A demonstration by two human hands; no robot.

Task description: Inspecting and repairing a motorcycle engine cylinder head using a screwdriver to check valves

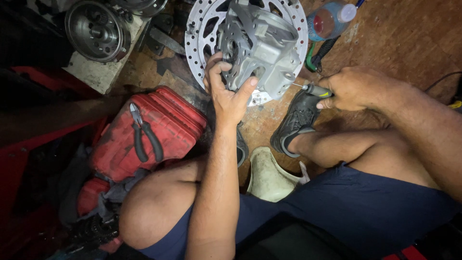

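Down on the floor (409,38), sat cross-legged. Leaned a perforated brake disc (199,29) there, grey casting (262,43) in front of it. Beside the left knee, rested a red case (168,125) with black-handled pliers (144,135) on top. Held the casting's lower edge with the left hand (226,91), grip closed around it. Closed the right hand (358,89) on a screwdriver (315,90), tip touching the casting's side.

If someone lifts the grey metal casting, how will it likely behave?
The casting looks like thick cast metal, so probably stiff and heavy for its size. Its irregular lugs give the left hand good purchase, so slipping seems unlikely. Resting on the flat brake disc, it may rock.
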